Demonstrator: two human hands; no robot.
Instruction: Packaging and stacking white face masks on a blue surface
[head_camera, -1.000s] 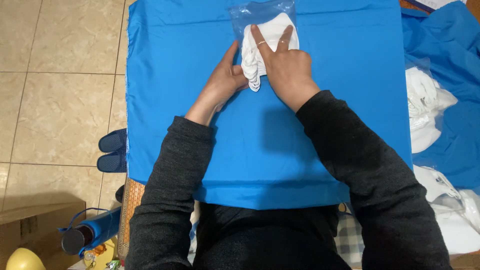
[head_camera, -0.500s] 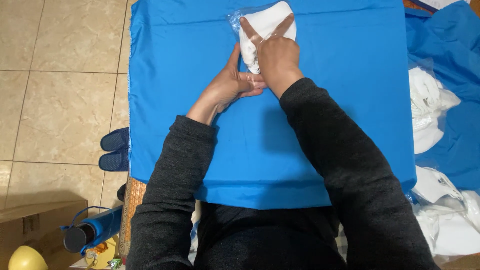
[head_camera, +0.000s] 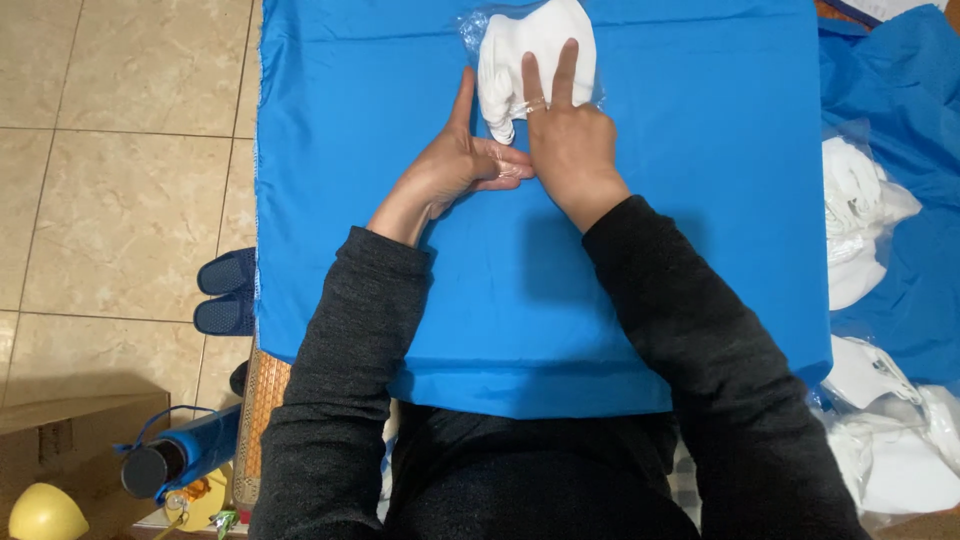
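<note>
Below, a blue cloth (head_camera: 400, 250) covers the table (beige floor tiles (head_camera: 120, 180) alongside).

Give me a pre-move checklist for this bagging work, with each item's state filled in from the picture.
1. Right hand flat on the clear plastic bag, two fingers spread over it: ok.
2. Left hand at the bag's near end, fingers tucked beside the right hand: ok.
3. White folded garment fully inside the bag: cannot tell; the bag's film shows around its left and near sides, the far end runs to the picture's edge.
4. Bag mouth shut: cannot tell, the hands cover it.
5. Blue cloth lying flat under the work: ok.
6. White packed pieces at the right, apart from the hands: ok.
</note>
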